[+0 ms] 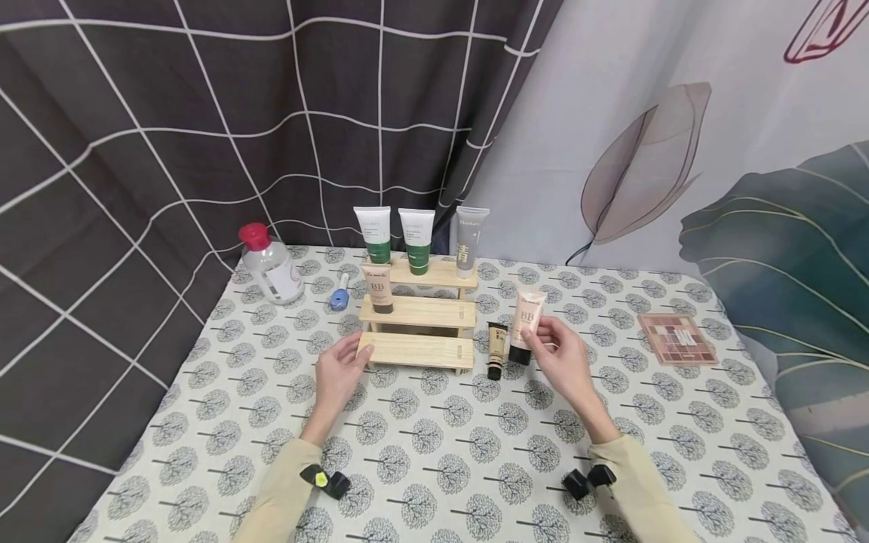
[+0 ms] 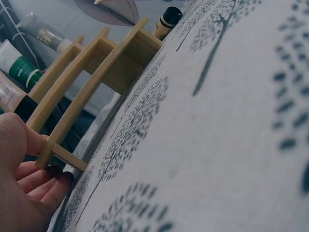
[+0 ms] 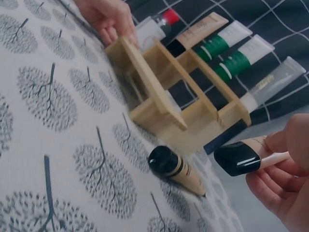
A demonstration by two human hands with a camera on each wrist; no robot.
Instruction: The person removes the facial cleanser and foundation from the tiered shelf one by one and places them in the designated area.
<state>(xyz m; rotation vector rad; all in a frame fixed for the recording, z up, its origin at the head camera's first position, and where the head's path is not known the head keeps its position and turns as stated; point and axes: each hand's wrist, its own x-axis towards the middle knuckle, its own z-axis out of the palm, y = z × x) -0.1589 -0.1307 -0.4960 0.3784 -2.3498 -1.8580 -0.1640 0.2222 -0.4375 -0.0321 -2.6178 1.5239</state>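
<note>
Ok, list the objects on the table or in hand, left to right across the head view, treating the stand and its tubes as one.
Red-capped bottle → small blue item → wooden stand with tubes → small gold tube → pink tube in the right hand → makeup palette.

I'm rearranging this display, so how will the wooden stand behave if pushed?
The stand should stay stiff, since it looks wooden. Flat-sided, it would probably slide rather than roll. The tubes standing upright on it could topple if it jerks.
</note>
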